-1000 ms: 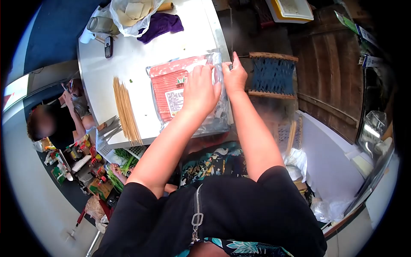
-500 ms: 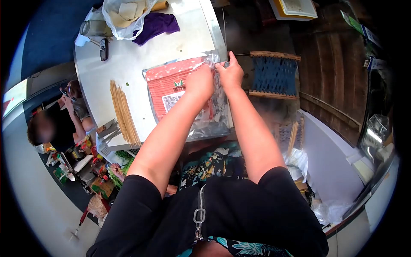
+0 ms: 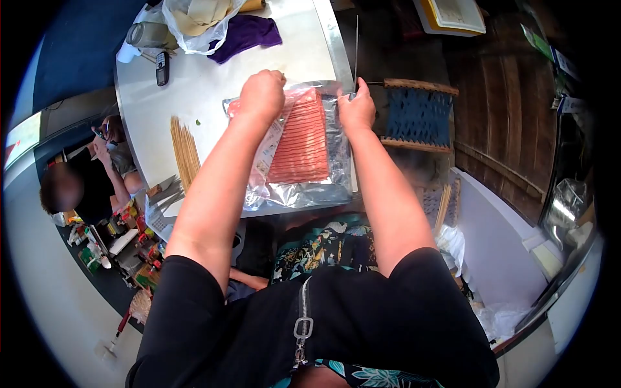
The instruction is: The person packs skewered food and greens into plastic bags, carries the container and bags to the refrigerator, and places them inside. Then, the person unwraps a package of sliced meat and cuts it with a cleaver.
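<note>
A flat package of thin, pinkish-red sliced meat lies on the table, with silvery foil showing along its right and lower sides. The clear printed film is folded back to the left, exposing the slices. My left hand is closed on this film above the package's upper left corner; its fingertips are partly hidden. At the upper right edge, my right hand grips the package's border between thumb and fingers. A long, thin metal strip extends away from that hand; I cannot tell its kind.
Bamboo skewers lie left of the package. A phone, a glass jar, a plastic bag and a purple cloth occupy the far table. A blue webbed folding stool is at right; another person sits at left.
My left hand has moved left and away from me, peeling the film and its label back off the meat. My right hand stays at the package's right edge.
</note>
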The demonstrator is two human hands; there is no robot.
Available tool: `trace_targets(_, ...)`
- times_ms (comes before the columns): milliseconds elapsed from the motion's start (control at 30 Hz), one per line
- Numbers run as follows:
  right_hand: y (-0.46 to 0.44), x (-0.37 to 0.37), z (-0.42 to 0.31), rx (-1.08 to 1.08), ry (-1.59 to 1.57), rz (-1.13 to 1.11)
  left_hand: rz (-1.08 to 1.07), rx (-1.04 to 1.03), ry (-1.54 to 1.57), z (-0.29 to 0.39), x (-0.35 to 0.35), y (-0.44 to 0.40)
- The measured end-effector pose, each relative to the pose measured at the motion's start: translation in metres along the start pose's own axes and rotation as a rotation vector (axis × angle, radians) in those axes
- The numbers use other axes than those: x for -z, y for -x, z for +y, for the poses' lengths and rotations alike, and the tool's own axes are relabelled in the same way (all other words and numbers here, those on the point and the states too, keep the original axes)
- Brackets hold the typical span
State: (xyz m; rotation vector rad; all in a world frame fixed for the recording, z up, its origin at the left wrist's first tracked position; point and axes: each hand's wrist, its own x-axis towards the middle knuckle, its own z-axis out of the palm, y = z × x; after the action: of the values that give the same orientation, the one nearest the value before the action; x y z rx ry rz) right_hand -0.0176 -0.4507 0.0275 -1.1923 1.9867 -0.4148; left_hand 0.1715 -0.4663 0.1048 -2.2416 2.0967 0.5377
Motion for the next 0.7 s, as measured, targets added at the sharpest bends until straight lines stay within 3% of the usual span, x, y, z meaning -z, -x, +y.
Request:
trace_targets(267,0.001,-0.003,-0.001,0.039,0.027,0.054,0.083,-0.110,0.008,-0.036,-0.009,0.004)
trace_targets(700,0.001,-0.003,0.002,0.034,-0.010,0.067,-0.030,-0.076,0.024,-0.039,-0.005,-0.005)
